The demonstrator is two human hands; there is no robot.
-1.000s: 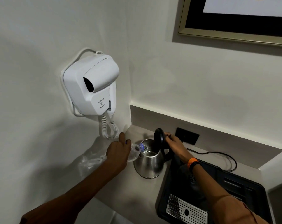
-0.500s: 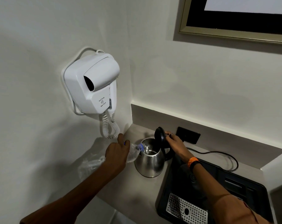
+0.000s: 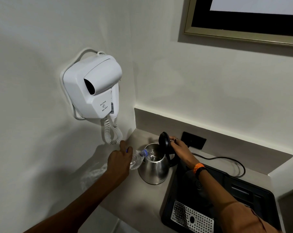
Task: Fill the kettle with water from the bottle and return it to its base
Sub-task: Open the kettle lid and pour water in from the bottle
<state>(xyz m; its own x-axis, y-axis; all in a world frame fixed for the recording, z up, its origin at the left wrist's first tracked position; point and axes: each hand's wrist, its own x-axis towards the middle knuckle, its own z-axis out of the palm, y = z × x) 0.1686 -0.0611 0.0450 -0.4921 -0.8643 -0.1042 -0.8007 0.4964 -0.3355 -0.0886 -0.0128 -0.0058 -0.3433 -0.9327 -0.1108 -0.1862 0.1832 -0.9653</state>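
A steel kettle (image 3: 153, 170) stands on the beige counter (image 3: 125, 199), off its base, with its black lid (image 3: 164, 142) flipped up. My left hand (image 3: 119, 163) grips a clear plastic bottle (image 3: 137, 158) tipped sideways, its neck over the kettle's mouth, and water shows at the opening. My right hand (image 3: 179, 147) is closed around the kettle's black handle just behind the raised lid. The round kettle base (image 3: 194, 185) lies on the black tray, partly hidden by my right forearm.
A black tray (image 3: 246, 199) with a perforated metal drip grate (image 3: 191, 217) fills the right of the counter. A black cord (image 3: 226, 159) runs to a dark wall socket (image 3: 193, 140). A white wall hair dryer (image 3: 92, 88) with a coiled cord hangs at the left.
Both hands hold about the same pose while the bottle stays tipped into the kettle. The view has shifted slightly.
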